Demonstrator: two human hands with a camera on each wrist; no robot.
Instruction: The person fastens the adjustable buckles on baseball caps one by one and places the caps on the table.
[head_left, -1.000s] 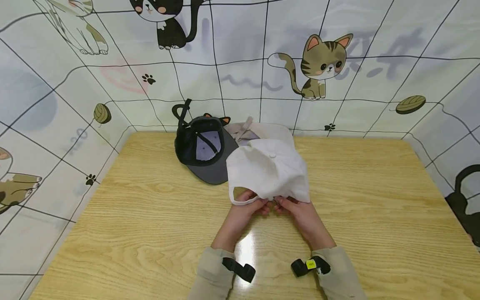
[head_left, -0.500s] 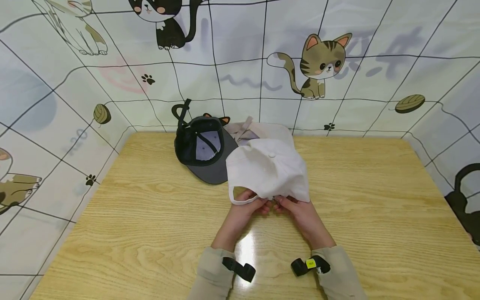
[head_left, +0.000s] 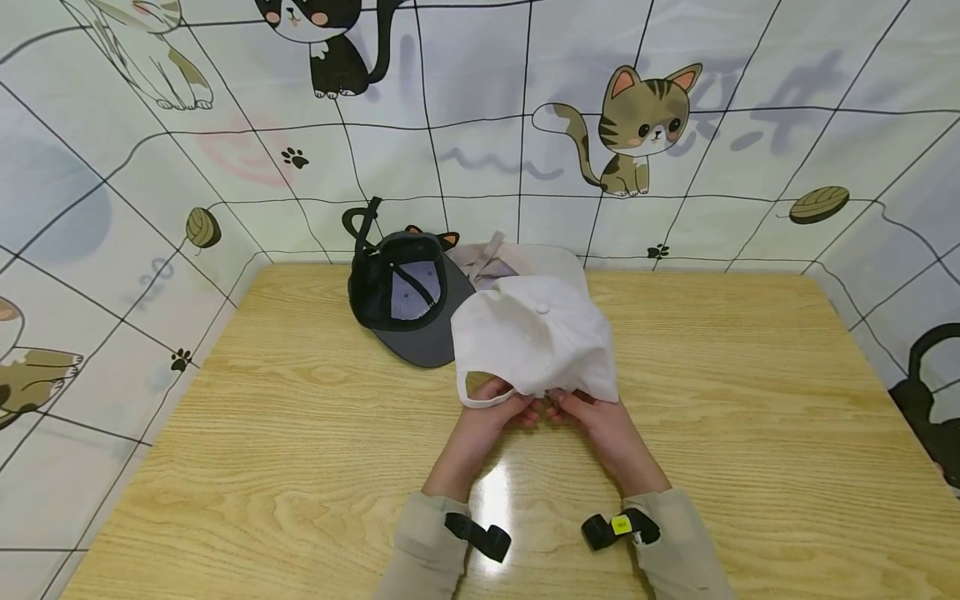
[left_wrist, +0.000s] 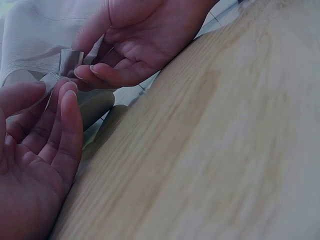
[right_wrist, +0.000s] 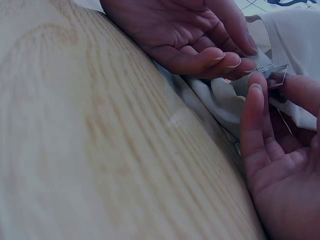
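Note:
A white cap (head_left: 532, 333) is held at its back edge near the middle of the table, its opening towards the person. The left hand (head_left: 498, 412) pinches the cap's strap (left_wrist: 48, 80) between thumb and fingers. At the metal buckle (left_wrist: 71, 62), the right hand (head_left: 588, 417) pinches with thumb and fingertips. In the right wrist view the buckle (right_wrist: 276, 76) stands tilted between the two hands, with the strap's end beside it. The fingertips of both hands are close together; the cap's edge partly hides them in the head view.
Behind the white cap lies a pale pinkish cap (head_left: 551, 258). A dark grey cap (head_left: 427, 337) rests at its left, inside facing up, strap raised. The wooden table (head_left: 750, 400) meets a cat-print cloth (head_left: 480, 150) at the back and sides.

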